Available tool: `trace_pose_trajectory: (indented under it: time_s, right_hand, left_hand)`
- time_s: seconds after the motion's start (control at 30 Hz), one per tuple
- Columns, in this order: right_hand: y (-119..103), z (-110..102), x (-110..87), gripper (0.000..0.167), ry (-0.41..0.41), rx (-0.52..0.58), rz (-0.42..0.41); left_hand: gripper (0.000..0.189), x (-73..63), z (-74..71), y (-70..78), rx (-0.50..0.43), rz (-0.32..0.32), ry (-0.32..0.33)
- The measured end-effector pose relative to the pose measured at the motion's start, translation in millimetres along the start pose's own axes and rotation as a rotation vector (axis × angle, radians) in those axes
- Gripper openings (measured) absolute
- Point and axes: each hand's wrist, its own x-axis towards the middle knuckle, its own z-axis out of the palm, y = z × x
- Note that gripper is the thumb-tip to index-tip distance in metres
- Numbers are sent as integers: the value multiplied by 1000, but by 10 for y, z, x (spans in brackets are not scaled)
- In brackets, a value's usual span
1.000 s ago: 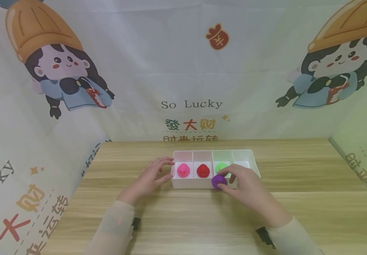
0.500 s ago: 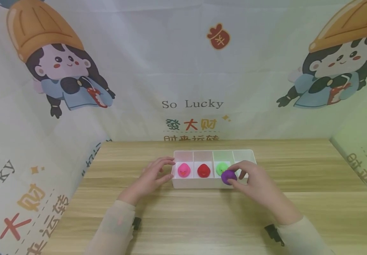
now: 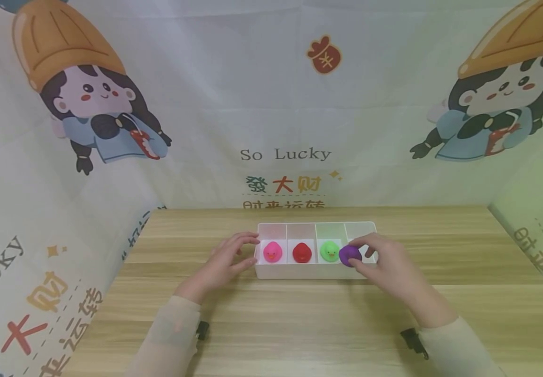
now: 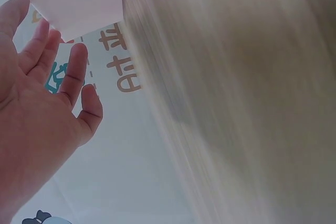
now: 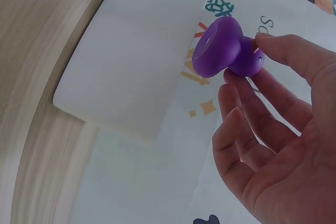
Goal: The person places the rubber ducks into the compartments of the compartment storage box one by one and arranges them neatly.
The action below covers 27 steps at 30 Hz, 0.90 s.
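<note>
A white four-compartment tray (image 3: 295,271) stands on the table. From the left, its compartments show a pink rubber duck (image 3: 273,252), a red rubber duck (image 3: 302,253) and a green rubber duck (image 3: 330,251), one in each. My right hand (image 3: 390,262) pinches a purple rubber duck (image 5: 218,47) by its head between thumb and fingertips. In the head view this duck overlaps the rightmost compartment, beside the green one; the right wrist view shows its flat base. My left hand (image 3: 221,262) has relaxed, spread fingers (image 4: 73,74) whose tips rest at the tray's left end.
The wood-grain table (image 3: 290,324) extends in front of and to both sides of the tray. A printed cloth (image 3: 233,115) with cartoon figures and lettering hangs behind and along both sides. A small black device (image 3: 414,342) sits at the right wrist.
My right hand has carried the purple duck to the right, from in front of the green duck to over the rightmost compartment, uncovering the green one. My left hand stays put.
</note>
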Motion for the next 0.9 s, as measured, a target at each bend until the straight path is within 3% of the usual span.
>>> trace_pose_trajectory:
  time_s: [0.27,0.63,0.9]
  right_hand:
    - [91,-52,25,26,23,-52,-29]
    - [213,-91,108,29,-21,-109,37]
    - [292,-88,146,28,-7,-112,-21]
  left_hand:
    - [44,6,4,-12,10,0,2]
    - [44,0,5,-18,9,1,3]
    - [45,-3,1,-12,12,3,7]
